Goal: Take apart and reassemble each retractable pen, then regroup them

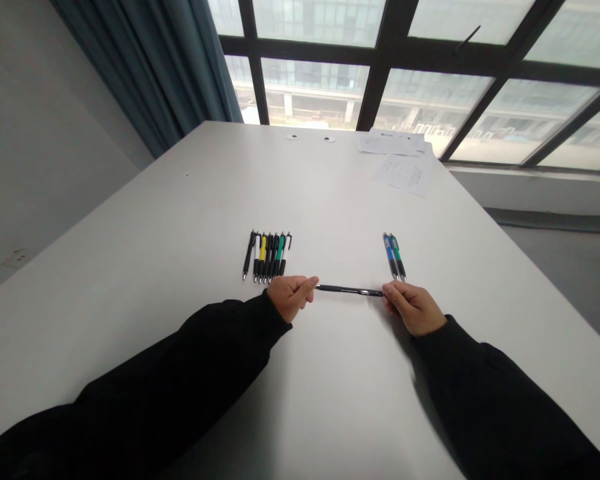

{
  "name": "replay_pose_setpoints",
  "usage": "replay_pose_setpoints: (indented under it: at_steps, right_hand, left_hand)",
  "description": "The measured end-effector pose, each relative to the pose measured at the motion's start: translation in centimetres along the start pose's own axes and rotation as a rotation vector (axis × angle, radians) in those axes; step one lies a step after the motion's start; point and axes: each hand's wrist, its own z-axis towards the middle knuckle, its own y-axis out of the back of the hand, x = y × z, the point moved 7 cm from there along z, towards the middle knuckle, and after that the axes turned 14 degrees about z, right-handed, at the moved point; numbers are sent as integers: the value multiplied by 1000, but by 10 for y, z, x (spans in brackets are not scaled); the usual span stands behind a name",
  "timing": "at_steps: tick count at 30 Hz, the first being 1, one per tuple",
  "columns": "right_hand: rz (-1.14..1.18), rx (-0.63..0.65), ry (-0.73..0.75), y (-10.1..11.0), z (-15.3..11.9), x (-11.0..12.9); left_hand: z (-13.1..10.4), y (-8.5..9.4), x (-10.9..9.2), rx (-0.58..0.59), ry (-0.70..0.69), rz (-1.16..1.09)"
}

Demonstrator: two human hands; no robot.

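Note:
A black pen (349,289) stretches sideways between my two hands, above the white table (330,393). My left hand (291,297) pinches its left end between thumb and fingers. At the other end, my right hand (411,305) is closed on it in the same way. Just beyond my left hand lies a row of several pens, among them a yellow pen (263,250) and a green pen (280,248), the rest mostly black or white. A blue pen (390,255) and another green pen (397,252) lie side by side beyond my right hand.
Printed papers (395,143) lie at the table's far right corner. Two small white discs with dark centres (329,139) sit near the far edge. Behind the table are a dark-framed window (320,50) and a blue curtain (165,67).

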Motion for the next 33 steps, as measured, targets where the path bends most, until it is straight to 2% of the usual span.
replay_pose_setpoints:
  at_steps: [9,13,15,18,21,25,30,33]
  right_hand:
    - [90,-6,-55,1,0,-11]
    - [235,-49,-70,3,2,-17]
    - [302,-69,-77,3,3,-18]
    - [392,-104,-72,3,3,-15]
    - [483,-96,-79,-5,1,-8]
    - [607,8,-87,-22,-4,4]
    - [663,78,-77,-30,-7,9]
    - [631,72,-69,-33,-8,13]
  left_hand:
    - [2,-3,1,2,0,-66]
    - [0,-6,-4,47,-94,-110]
    - [-4,-14,-8,151,-147,-164]
    - [-15,-33,-14,376,-168,-215]
    - [-29,-48,-25,557,-217,-151]
    - [-36,-54,-36,643,-248,-76]
    - [-41,-65,-36,839,-127,-260]
    - [-42,-70,-35,898,-72,-323]
